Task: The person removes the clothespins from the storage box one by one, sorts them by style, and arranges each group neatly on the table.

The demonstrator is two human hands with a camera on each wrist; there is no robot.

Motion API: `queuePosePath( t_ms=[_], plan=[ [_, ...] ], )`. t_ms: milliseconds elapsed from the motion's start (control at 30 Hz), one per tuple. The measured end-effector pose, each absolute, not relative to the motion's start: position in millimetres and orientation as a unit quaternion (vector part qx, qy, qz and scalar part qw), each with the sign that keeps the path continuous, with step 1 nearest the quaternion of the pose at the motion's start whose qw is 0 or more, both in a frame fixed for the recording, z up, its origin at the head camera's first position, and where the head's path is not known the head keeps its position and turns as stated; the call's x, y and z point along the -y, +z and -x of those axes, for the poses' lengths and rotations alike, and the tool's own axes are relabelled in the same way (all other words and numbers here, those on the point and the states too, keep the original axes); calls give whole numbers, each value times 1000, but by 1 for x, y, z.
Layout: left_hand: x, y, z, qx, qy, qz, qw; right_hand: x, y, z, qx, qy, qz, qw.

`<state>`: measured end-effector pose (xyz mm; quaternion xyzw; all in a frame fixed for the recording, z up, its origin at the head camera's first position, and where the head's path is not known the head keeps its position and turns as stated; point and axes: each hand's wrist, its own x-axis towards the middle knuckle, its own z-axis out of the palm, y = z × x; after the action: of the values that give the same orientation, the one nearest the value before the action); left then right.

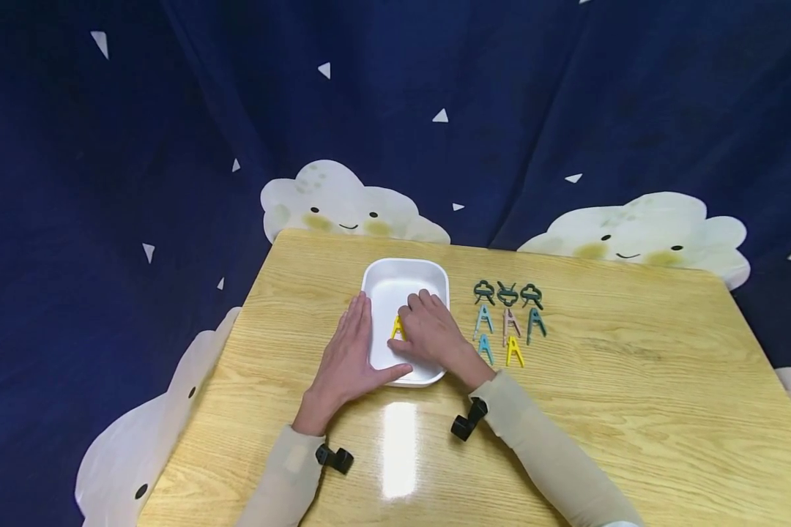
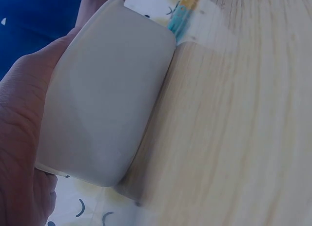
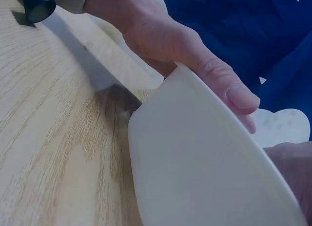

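A white plastic tub stands on the table between my two hands. My left hand lies along its left side with fingers straight, and the thumb reaches across the near rim. In the left wrist view, the tub's outer wall lies close beside that hand. My right hand is down inside the tub with curled fingers. A yellow clothespin shows between its forefinger and thumb, partly hidden by the hand. The right wrist view shows the left thumb over the tub's rim.
Right of the tub, three dark green clips form a row. Nearer lie a light blue clothespin, a pink one, a dark green one, a blue one and a yellow one. A dark blue curtain hangs behind.
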<state>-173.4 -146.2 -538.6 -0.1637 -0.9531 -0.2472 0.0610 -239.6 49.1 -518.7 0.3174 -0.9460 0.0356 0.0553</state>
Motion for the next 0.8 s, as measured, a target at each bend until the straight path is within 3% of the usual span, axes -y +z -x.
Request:
queuePosePath(
  t_ms=[800],
  plan=[
    [146, -537, 172, 952, -254, 161, 59, -49, -523, 242, 941, 18, -336, 40]
  ],
)
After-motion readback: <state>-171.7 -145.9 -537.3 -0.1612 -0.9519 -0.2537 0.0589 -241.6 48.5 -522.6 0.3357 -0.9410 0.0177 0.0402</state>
